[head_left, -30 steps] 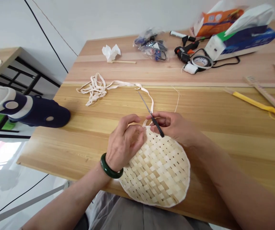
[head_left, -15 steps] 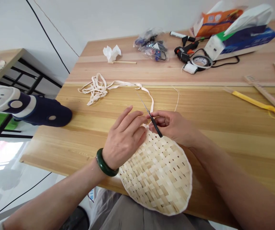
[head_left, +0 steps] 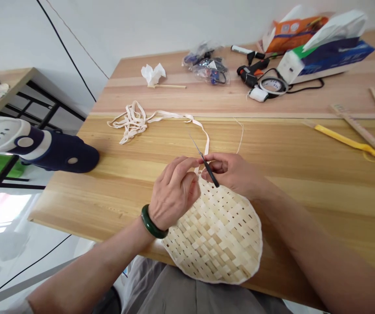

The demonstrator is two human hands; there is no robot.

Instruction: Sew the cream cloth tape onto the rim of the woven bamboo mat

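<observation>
A round woven mat (head_left: 220, 235) with a white bound edge leans against the table's front edge and my lap. My right hand (head_left: 236, 174) is closed at its top edge, holding a thin pointed metal tool with a black handle (head_left: 212, 175), awl-like, slanting up to the left. My left hand (head_left: 176, 187), with a dark green bangle on the wrist, pinches thumb and fingers together beside the tool at the same edge. What lies between those fingertips is hidden. White cloth tape (head_left: 206, 141) runs from the mat's top edge to a loose heap at the left.
A blue bottle (head_left: 66, 150) stands at the table's left edge. Along the back lie crumpled tissue (head_left: 153, 74), a bagged bundle (head_left: 207, 65), a glue gun (head_left: 252, 72), a tape roll (head_left: 274, 85) and tissue packs (head_left: 327, 61). Sticks and a yellow-handled tool (head_left: 347, 138) lie right.
My left hand's spread fingers have curled into a pinch, and the hand has shifted slightly right and down. The right hand and its tool have barely moved.
</observation>
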